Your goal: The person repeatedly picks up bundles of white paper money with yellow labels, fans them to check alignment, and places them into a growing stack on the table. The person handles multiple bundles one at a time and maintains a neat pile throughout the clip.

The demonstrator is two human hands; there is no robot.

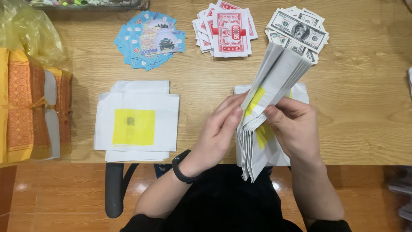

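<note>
Both my hands hold a thick stack of white paper sheets [274, 73] with yellow square patches, fanned upward above the table's near edge. My left hand [221, 129] grips the stack's left side, thumb pressed on the sheets' edges. My right hand [294, 124] clasps the right side, fingers curled around it. Under the stack lies another white sheet [300, 92]. To the left, a small pile of the same white sheets with a yellow square [136, 122] rests flat on the wooden table [365, 94].
At the table's far side lie three fanned piles of paper notes: blue [150, 39], red and white [225, 30], and grey-green [298, 32]. Orange and yellow paper bundles [32, 107] stand at the left, with a yellow plastic bag [30, 30] behind. A chair armrest [113, 189] shows below.
</note>
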